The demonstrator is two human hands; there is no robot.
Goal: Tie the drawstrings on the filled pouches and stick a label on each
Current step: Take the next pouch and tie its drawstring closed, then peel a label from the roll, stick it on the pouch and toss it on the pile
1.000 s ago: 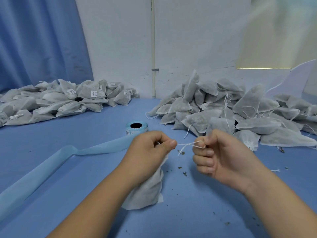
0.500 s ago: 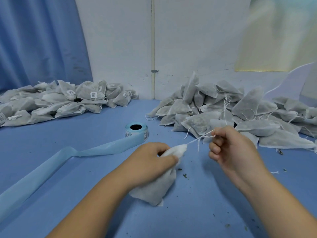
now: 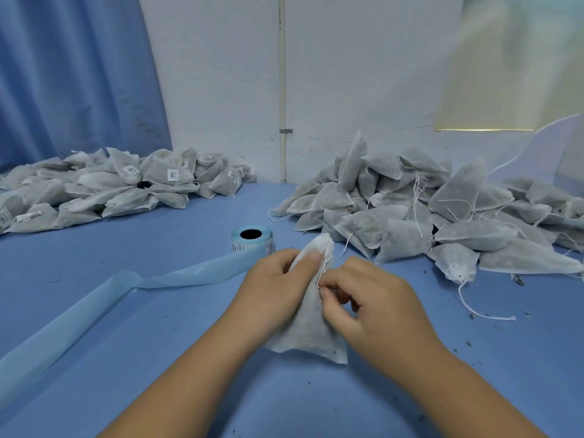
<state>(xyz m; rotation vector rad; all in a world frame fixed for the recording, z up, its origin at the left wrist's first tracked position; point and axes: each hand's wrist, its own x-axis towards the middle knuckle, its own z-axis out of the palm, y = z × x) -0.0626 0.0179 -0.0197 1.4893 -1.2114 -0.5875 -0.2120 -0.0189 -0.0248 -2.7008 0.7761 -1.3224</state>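
Pouch (image 3: pixel 308 327) stands up now. Left grip (image 3: pixel 271 292) squeezes its neck; right grip (image 3: pixel 369 298), back from pulling toward one o'clock, pinches the drawstring (image 3: pixel 323 267) close. Mouth looks shut, knot next.

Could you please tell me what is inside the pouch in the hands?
A greyish, speckled filling shows through the lower part of the pouch. What it is cannot be told: the fabric veils it, and the left hand and right hand cover its sides.
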